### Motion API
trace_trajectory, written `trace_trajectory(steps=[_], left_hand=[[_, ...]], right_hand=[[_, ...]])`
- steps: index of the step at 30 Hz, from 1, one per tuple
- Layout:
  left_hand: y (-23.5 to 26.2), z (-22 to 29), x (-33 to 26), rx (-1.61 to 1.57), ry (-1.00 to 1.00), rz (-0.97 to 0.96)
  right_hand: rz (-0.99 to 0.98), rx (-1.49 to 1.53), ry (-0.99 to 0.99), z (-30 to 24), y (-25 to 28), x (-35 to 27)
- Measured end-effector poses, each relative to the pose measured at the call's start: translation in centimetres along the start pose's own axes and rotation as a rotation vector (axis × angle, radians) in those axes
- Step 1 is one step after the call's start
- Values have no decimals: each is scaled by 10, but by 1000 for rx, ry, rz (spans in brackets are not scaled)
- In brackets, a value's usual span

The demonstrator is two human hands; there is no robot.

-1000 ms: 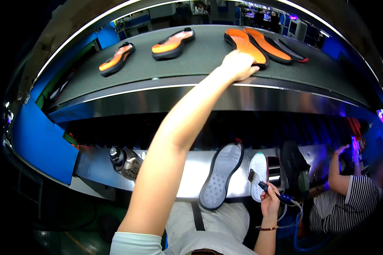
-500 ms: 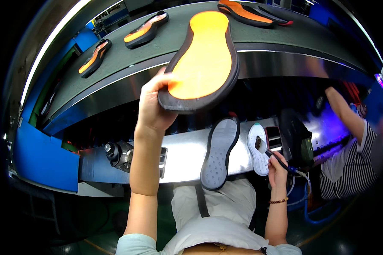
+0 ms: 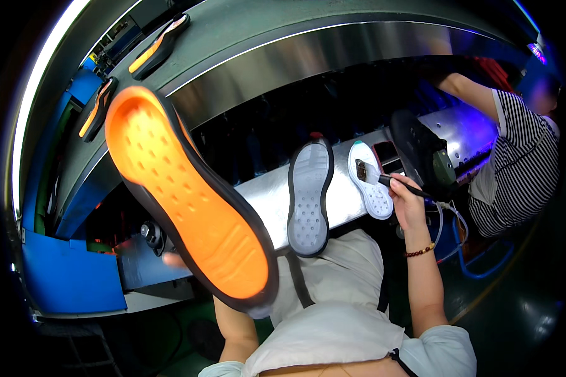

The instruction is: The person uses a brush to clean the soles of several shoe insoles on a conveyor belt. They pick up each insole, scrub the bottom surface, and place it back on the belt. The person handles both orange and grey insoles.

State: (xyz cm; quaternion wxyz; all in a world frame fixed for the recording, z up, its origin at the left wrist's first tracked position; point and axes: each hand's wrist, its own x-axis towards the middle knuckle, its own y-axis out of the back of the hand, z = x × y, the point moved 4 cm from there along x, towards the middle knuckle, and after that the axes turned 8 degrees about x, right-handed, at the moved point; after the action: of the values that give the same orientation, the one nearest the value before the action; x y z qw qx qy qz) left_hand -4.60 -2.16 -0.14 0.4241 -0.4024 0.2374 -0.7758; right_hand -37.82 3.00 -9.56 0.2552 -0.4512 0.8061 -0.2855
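A large shoe sole (image 3: 195,207) with an orange inside full of dimples and a black rim is held up, tilted, at the left, close to the camera. Most of my left hand (image 3: 173,259) is hidden behind it, closed on the sole; only a blurred fingertip shows at its edge. My right hand (image 3: 407,200) grips a brush (image 3: 393,180) by its black handle. Its dark bristles lie over a small white sole (image 3: 376,198) on the bench. Between my hands, a grey sole (image 3: 310,195) with a black rim lies partly over the bench's near edge.
The metal bench (image 3: 267,210) carries a black bottle (image 3: 151,235), a red-edged dark device (image 3: 386,152) and a black shoe (image 3: 415,147). Beyond runs a green conveyor belt (image 3: 245,28) bearing orange-and-black soles (image 3: 160,48). A person in a striped shirt (image 3: 522,166) works at the right.
My left hand has brought the orange sole from over the belt's edge down, left and nearer, turning it. The view has shifted. My right hand still holds the brush at the white sole.
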Motion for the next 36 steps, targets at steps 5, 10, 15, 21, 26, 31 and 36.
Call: trace_trajectory(steps=[5, 10, 15, 21, 26, 31, 36], left_hand=[[49, -21, 3, 43, 121, 85], [84, -65, -15, 35, 106, 368], [20, -79, 12, -5, 123, 279], [8, -95, 16, 134, 138, 237], [33, -97, 17, 268, 213, 561], [49, -56, 14, 193, 192, 558], [27, -62, 8, 134, 156, 399]], right_hand=[[-125, -10, -89, 5, -37, -1], [-467, -108, -182, 16, -111, -10], [-656, -351, -79, 25, -167, 2], [-762, -524, 144, 15, -203, 11], [-876, -958, 855, 31, -198, -44], [-1125, -963, 398, 29, -143, -80], [-1050, -711, 154, -3, -173, -50]])
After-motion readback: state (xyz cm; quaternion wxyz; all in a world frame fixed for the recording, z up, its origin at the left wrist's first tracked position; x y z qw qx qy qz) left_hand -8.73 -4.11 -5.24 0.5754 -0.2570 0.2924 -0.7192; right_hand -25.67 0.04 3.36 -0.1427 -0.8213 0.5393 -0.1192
